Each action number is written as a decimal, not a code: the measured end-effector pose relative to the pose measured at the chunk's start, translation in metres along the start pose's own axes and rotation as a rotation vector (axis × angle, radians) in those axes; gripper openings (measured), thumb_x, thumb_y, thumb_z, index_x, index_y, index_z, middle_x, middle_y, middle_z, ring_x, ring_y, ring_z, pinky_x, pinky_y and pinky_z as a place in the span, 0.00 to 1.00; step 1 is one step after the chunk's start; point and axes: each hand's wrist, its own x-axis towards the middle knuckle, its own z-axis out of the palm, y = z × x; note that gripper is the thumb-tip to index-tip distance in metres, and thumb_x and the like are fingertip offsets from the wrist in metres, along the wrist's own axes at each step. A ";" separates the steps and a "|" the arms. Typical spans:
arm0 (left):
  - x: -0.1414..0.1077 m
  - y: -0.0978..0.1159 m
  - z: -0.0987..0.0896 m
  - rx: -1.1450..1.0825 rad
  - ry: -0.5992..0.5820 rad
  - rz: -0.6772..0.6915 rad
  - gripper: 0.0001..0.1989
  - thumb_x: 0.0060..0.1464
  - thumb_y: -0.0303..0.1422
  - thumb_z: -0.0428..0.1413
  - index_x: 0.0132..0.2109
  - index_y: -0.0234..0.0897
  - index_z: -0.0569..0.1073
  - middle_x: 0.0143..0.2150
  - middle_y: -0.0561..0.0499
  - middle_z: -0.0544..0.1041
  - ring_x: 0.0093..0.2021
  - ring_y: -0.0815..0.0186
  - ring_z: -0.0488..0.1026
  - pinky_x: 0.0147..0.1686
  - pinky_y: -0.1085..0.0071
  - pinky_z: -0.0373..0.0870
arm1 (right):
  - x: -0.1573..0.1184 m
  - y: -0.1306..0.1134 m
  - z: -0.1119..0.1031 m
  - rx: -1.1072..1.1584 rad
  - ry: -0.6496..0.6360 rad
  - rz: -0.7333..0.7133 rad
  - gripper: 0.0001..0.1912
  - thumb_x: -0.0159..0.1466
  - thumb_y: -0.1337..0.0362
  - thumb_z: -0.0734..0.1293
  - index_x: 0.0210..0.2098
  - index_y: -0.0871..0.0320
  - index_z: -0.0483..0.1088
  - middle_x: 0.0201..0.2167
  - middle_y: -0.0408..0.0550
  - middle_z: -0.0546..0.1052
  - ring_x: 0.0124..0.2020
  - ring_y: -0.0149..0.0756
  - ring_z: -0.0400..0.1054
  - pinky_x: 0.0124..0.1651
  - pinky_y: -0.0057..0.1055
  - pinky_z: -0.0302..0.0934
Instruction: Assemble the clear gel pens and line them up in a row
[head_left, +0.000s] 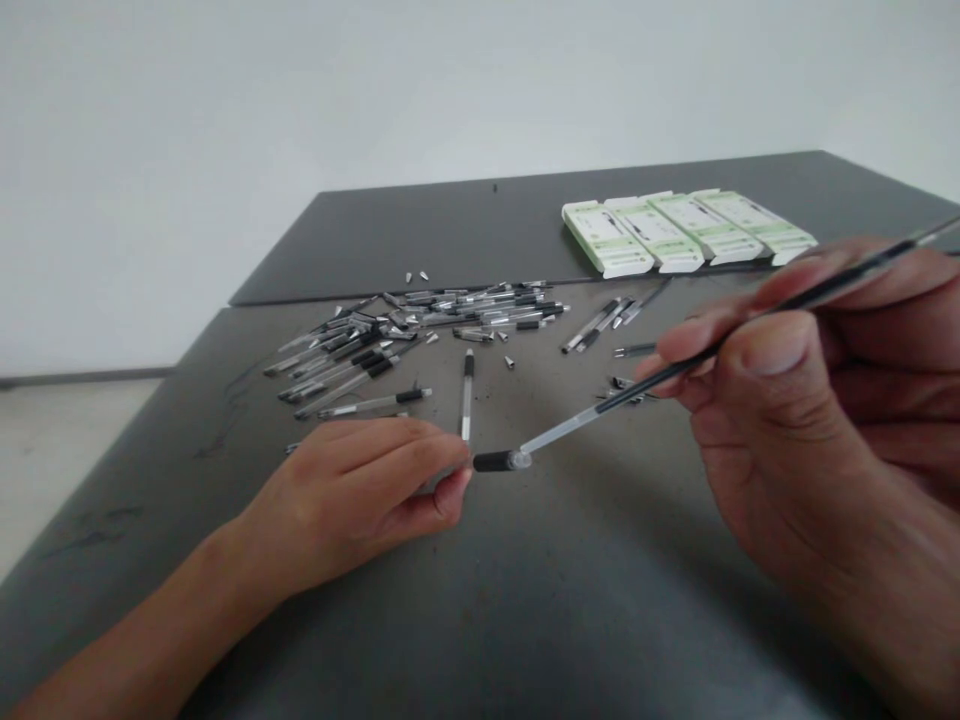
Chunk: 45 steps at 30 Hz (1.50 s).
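Note:
Pinched in my left hand (375, 490) is a pen barrel (493, 461); its black grip and clear open end stick out to the right, while the rest is hidden by the fingers. My right hand (810, 400) holds a dark ink refill (652, 380) between thumb and fingers, slanting down to the left. The refill's pale end meets the barrel's open end; whether it has entered cannot be seen. Just beyond my left fingertips a pen (466, 395) lies on the table, pointing away from me.
A grey table (480, 600) carries a wide heap of clear pen parts with black grips (360, 365). Small metallic tips (509, 362) lie scattered around it. A few more pens (592, 325) are right of the heap. Several green-and-white boxes (690, 235) lie flat behind.

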 end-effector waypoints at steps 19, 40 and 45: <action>-0.001 0.000 -0.002 0.001 -0.041 -0.014 0.05 0.71 0.27 0.57 0.47 0.42 0.77 0.35 0.59 0.82 0.32 0.73 0.78 0.36 0.78 0.74 | 0.002 0.001 0.001 -0.063 -0.012 -0.006 0.08 0.67 0.67 0.72 0.41 0.44 0.76 0.38 0.36 0.82 0.41 0.37 0.81 0.52 0.39 0.80; -0.001 0.000 -0.002 0.002 -0.020 0.001 0.05 0.71 0.27 0.58 0.47 0.42 0.77 0.34 0.58 0.81 0.30 0.73 0.78 0.35 0.77 0.73 | 0.004 0.002 0.003 -0.084 -0.035 0.035 0.09 0.67 0.68 0.72 0.39 0.45 0.76 0.36 0.36 0.82 0.40 0.34 0.82 0.51 0.34 0.80; -0.002 0.001 -0.001 -0.016 -0.053 -0.035 0.04 0.69 0.28 0.59 0.47 0.43 0.76 0.33 0.59 0.80 0.30 0.72 0.78 0.35 0.76 0.74 | 0.004 0.000 0.004 -0.103 -0.026 0.022 0.08 0.67 0.68 0.73 0.40 0.45 0.76 0.37 0.36 0.83 0.41 0.36 0.82 0.54 0.38 0.80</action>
